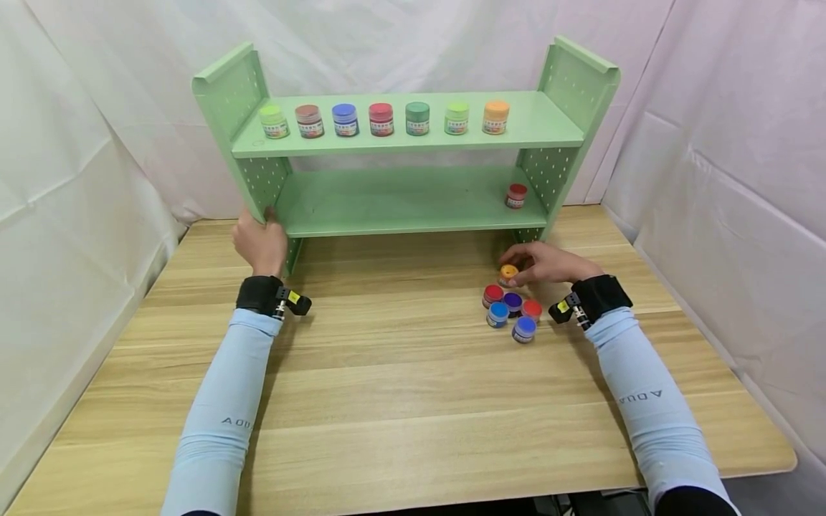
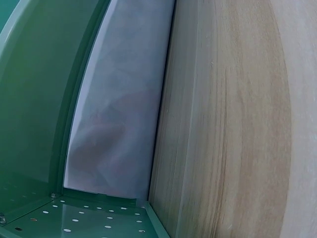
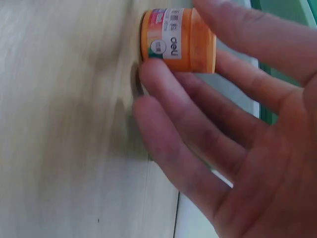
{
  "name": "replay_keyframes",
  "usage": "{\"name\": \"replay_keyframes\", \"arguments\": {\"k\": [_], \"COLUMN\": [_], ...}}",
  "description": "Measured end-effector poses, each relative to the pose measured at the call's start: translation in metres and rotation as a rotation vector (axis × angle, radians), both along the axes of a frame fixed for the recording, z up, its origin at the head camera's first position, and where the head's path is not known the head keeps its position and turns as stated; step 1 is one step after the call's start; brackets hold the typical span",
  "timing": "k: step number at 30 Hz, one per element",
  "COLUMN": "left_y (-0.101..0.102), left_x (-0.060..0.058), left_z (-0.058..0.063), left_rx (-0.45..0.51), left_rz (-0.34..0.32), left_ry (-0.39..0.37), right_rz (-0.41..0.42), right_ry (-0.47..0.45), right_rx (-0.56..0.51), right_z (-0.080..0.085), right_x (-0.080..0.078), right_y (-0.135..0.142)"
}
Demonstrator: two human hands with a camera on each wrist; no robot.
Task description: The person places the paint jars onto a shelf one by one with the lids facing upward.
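Note:
My left hand [image 1: 260, 242] grips the lower left side panel of a green two-tier metal shelf [image 1: 406, 201]; its fingertips are hidden behind the panel. In the left wrist view only the shelf's perforated side [image 2: 84, 218] and the table show, no fingers. At the front right foot of the shelf, my right hand [image 1: 548, 262] holds an orange paint jar [image 3: 168, 37] between thumb and fingers, low at the tabletop. Just in front of that hand stand several more jars, among them a red jar [image 1: 492, 295], a light blue jar [image 1: 497, 314] and a purple jar [image 1: 513, 303].
Along the upper tier stands a row of several jars, from a lime jar [image 1: 274, 122] to an orange-capped jar [image 1: 495, 117]. One dark red jar [image 1: 515, 196] sits at the right end of the lower tier. White cloth [image 1: 729, 143] surrounds the wooden table [image 1: 387, 401].

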State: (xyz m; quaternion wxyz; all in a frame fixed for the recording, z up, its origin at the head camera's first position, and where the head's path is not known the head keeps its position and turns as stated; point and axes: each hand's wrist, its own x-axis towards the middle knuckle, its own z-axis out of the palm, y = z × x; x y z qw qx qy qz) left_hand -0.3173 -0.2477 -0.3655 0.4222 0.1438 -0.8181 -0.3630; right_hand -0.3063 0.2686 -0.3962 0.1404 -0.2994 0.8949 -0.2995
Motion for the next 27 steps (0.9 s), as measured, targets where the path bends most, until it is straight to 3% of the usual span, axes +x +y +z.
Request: {"name": "replay_keyframes", "arguments": {"k": [7,15,27], "left_y": [0.0005,0.0017,0.0014], "left_x": [0.0011,0.0014,0.0022], "left_z": [0.001,0.001,0.0017], "left_rx": [0.011,0.005,-0.007], "left_rz": [-0.011,-0.007,-0.001], "left_ry": [0.011,0.002,0.009], "right_rz": [-0.056,-0.077,-0.052], "right_ry": [0.033,0.036,0.064], "right_rx": [0.071,0.077,0.072], "right_z": [0.0017,-0.0014,0.0029], "right_x": [0.0002,-0.001,0.0014], "right_y": [-0.0049,-0.0048,-0.0074]}}
